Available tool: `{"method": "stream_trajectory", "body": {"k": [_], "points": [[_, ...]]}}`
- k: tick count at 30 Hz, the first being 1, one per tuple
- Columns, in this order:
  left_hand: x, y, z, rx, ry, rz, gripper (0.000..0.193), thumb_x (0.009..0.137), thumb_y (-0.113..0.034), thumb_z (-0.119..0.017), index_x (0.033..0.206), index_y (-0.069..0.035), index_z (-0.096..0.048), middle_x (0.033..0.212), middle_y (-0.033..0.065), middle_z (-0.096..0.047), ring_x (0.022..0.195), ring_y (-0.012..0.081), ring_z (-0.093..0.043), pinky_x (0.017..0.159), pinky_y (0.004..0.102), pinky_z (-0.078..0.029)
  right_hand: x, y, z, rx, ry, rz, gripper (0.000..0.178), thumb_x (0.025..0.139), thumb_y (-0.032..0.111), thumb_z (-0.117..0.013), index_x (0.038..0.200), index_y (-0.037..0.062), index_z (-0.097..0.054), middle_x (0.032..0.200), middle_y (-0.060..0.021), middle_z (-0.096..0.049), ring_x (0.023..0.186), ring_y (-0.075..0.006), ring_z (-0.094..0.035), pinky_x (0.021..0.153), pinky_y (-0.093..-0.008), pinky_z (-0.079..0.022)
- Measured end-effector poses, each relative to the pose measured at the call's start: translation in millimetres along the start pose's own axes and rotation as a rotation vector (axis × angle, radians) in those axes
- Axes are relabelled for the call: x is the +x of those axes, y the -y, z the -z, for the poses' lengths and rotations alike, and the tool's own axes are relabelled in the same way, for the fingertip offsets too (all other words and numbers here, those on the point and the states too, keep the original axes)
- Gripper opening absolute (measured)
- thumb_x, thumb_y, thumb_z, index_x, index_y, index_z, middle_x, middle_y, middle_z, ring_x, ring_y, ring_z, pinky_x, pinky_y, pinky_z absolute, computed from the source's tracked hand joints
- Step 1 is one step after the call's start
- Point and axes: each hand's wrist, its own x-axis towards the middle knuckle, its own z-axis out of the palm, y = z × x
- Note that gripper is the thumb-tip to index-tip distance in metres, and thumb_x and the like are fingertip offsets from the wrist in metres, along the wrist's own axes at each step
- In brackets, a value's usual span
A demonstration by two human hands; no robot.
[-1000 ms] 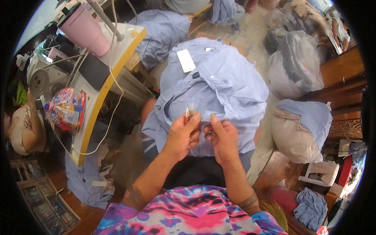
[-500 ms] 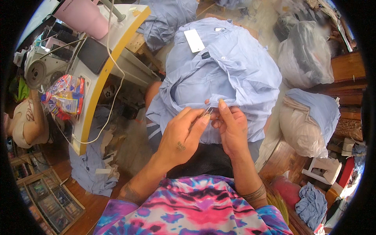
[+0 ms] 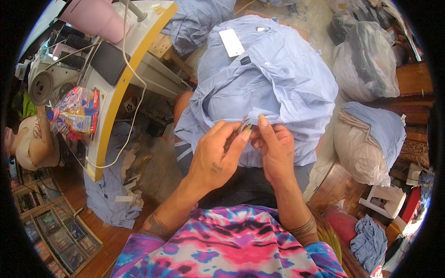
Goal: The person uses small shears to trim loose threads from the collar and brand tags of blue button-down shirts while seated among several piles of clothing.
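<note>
A light blue shirt (image 3: 296, 88) lies bunched across my lap, its collar opening towards me. A blank-looking white hang tag (image 3: 231, 42) and a dark neck label (image 3: 245, 60) show on it. My left hand (image 3: 218, 155) is closed in a pinch around a small, thin two-pronged metal tool (image 3: 246, 124), which meets the near edge of the opening. Just right of it, my right hand (image 3: 276, 146) pinches that same edge between thumb and fingers. The fingers partly hide the tool and the cloth there.
At left stands a yellow-edged table (image 3: 153, 23) with a pink tumbler (image 3: 95, 21), a dark phone (image 3: 110, 64), a plastic snack bag (image 3: 76, 113) and a hanging white cable (image 3: 144, 88). Another person's arm (image 3: 42, 134) is beyond. Bagged garments (image 3: 366, 60) and folded cloth (image 3: 366, 139) lie right.
Both hands keep their grip at the shirt's edge. The metal tool's prongs show less than before, tucked closer between the fingers. The whole view has shifted slightly.
</note>
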Motion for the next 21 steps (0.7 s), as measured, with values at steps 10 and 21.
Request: {"method": "stream_trajectory", "body": {"k": [10,21], "points": [[3,5,-9,0.003,-0.102,-0.107,0.02,0.101,-0.016,-0.064,0.106,0.003,-0.068,0.086,0.0125,-0.064,0.071,0.0193,-0.061,0.064,0.0317,-0.047,-3,-5,4,-0.045,0.074,0.091,0.029,0.102,0.029,-0.07,0.102,-0.0006,-0.07,0.088,-0.0033,-0.069,0.076,-0.0075,-0.055,0.07,-0.0234,-0.043],[8,13,-6,0.083,-0.069,-0.223,0.018,0.1,-0.015,-0.066,0.1,0.003,-0.068,0.08,0.0101,-0.062,0.067,0.0167,-0.058,0.062,0.0305,-0.045,2,1,11,-0.165,0.135,0.185,0.03,0.106,0.028,-0.062,0.109,-0.0016,-0.069,0.091,0.0013,-0.065,0.08,-0.0055,-0.05,0.071,-0.0237,-0.041]]}}
